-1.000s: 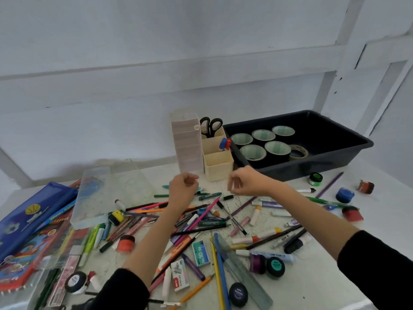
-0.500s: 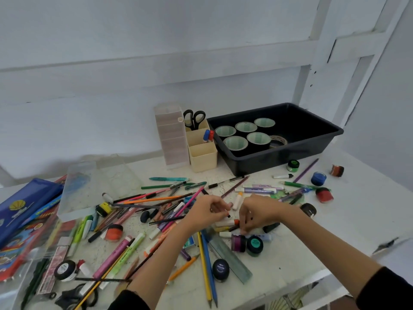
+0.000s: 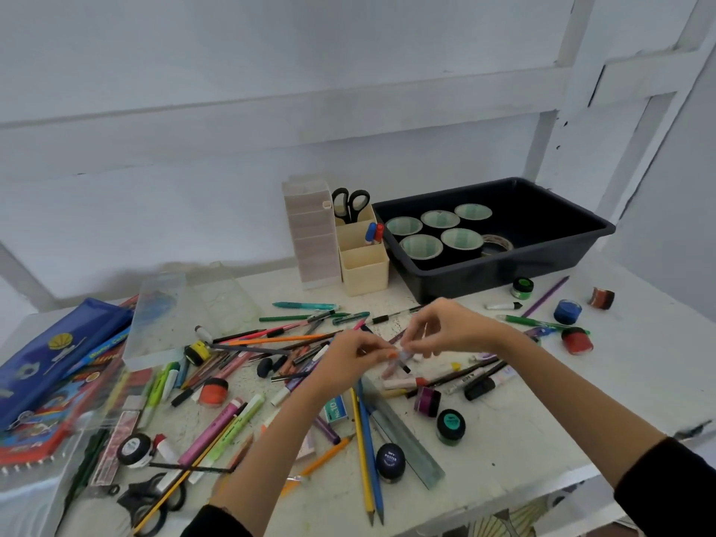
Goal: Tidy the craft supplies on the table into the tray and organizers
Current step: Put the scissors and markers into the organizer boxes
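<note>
Head view, looking down at a cluttered white surface (image 3: 581, 412).

Hands: left hand (image 3: 350, 356) and right hand (image 3: 451, 329) meet over the middle of the mess, just above the pile. Both sets of fingers (image 3: 420, 344) are curled, with the tips pressed together around a few short pale markers (image 3: 405, 356), one of them orange-tipped. The left pinches from the left side and the right from above and to the right. I cannot tell how many pieces each hand has; it is blurred there. Black sleeves show at both forearms.

Containers, far side: the black plastic tray (image 3: 503, 271) sits at back right and holds five green-lined tape rolls (image 3: 421, 246) and one clear tape roll (image 3: 499, 242). Touching its left end is the cream stepped organizer (image 3: 364, 271). Black-handled scissors (image 3: 350, 203) stand in its rear cell, and blue- and red-capped markers (image 3: 374, 232) in the middle one. A pale pink drawer tower (image 3: 314, 234) stands against the organizer's left.

Loose on the surface: pens and pencils lie fanned across the centre. A yellow pencil (image 3: 362, 451) and a blue pencil (image 3: 372, 459) lie side by side near the front edge, with a clear ruler (image 3: 407, 439) just to their right. Small paint pots are scattered about: green-lidded (image 3: 523, 287), blue (image 3: 567, 312) and red (image 3: 577, 341) to the right, teal (image 3: 450, 426) and black (image 3: 390, 461) in front.

Left side: a clear plastic box (image 3: 170, 315) and a blue pencil case (image 3: 50, 354).
</note>
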